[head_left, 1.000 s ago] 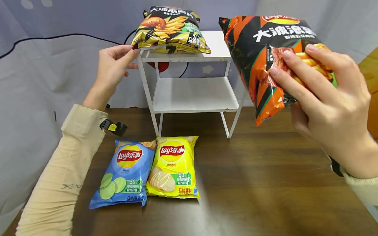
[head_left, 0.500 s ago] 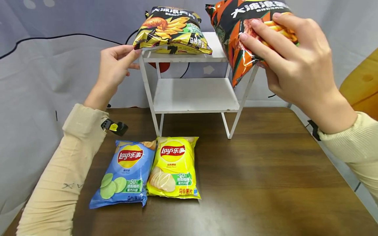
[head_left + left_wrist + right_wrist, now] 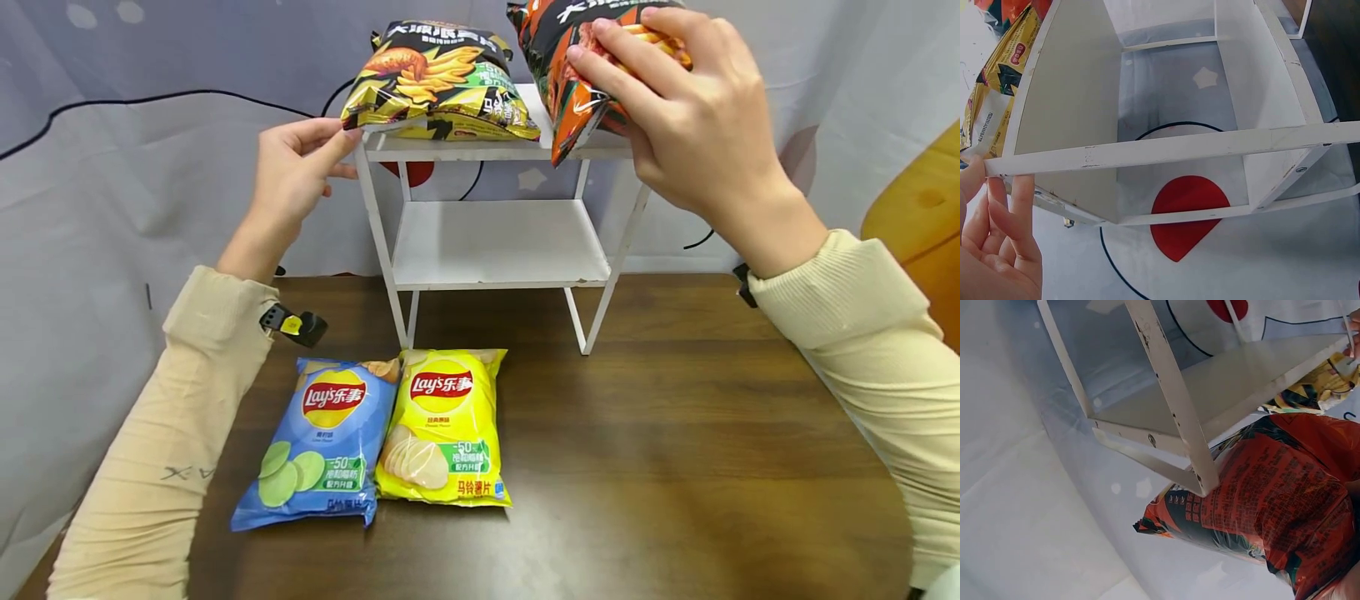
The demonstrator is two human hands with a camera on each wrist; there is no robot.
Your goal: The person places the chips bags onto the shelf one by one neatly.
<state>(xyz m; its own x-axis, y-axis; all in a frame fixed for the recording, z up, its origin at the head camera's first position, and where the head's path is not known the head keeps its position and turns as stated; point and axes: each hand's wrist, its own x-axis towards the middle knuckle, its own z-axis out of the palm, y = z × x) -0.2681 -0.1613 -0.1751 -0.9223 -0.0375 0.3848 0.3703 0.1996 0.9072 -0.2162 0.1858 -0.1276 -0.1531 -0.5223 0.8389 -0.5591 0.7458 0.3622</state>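
Note:
My left hand [image 3: 296, 171] pinches the front left corner of a white two-tier shelf rack [image 3: 495, 242]. In the left wrist view, its thumb is above the edge and its fingers are underneath. The thumb tip touches the corner of a black-and-yellow chip bag [image 3: 431, 75], which lies on the top tier's left side. My right hand [image 3: 701, 117] grips an orange-and-black chip bag [image 3: 542, 42], tilted, over the top tier's right side. The right wrist view shows this bag's printed back [image 3: 1260, 494] close to the rack; whether it touches the tier I cannot tell.
A blue lime chip bag [image 3: 322, 442] and a yellow chip bag [image 3: 442, 425] lie side by side on the brown wooden table [image 3: 637, 450], in front of the rack. A black cable [image 3: 150, 98] runs along the pale cloth backdrop behind.
My right hand has carried the orange-and-black bag leftward and up, from the right of the rack to over its top tier. The left hand keeps its place at the corner.

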